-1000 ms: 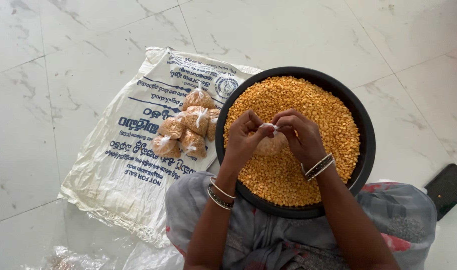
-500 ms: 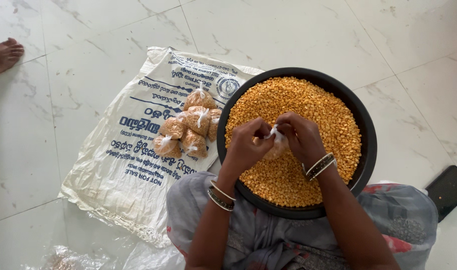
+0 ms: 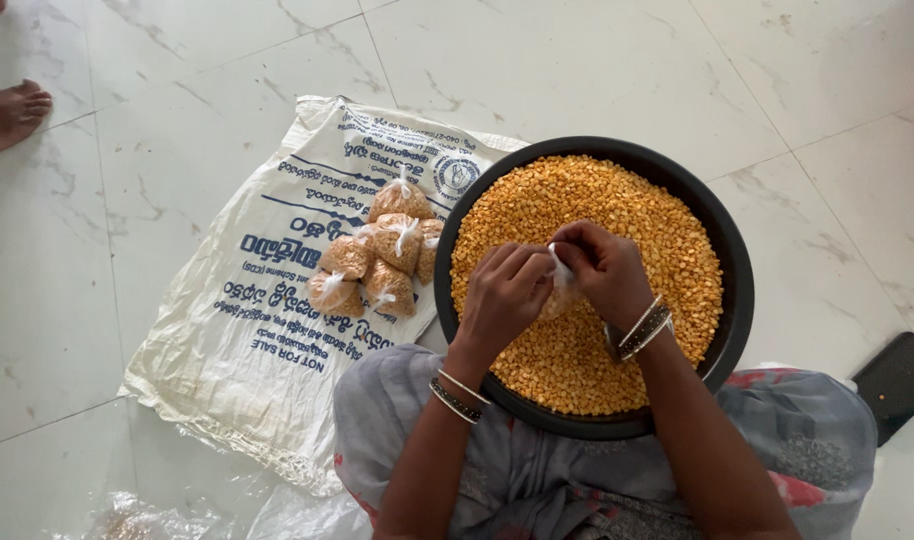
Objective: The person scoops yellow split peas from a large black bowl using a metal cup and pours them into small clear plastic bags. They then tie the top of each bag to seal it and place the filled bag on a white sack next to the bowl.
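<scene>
A round black pan (image 3: 737, 290) full of yellow split lentils (image 3: 617, 200) rests on my lap. Over its middle, my left hand (image 3: 505, 298) and my right hand (image 3: 604, 273) are closed together on the twisted neck of a small clear plastic bag (image 3: 560, 290) filled with lentils. Most of the bag is hidden between my fingers. To the left of the pan, several tied small bags of lentils (image 3: 377, 262) lie in a heap on a white woven sack (image 3: 247, 330).
The sack lies flat on a white marble tile floor (image 3: 597, 60). Another person's bare foot (image 3: 9, 115) shows at the upper left edge. A black flat object (image 3: 899, 382) lies at the right. Crumpled clear plastic (image 3: 147, 515) sits at the bottom left.
Both hands have kept working at the small bag's neck, shifting slightly. The bare foot at the left edge came into view and has moved further in.
</scene>
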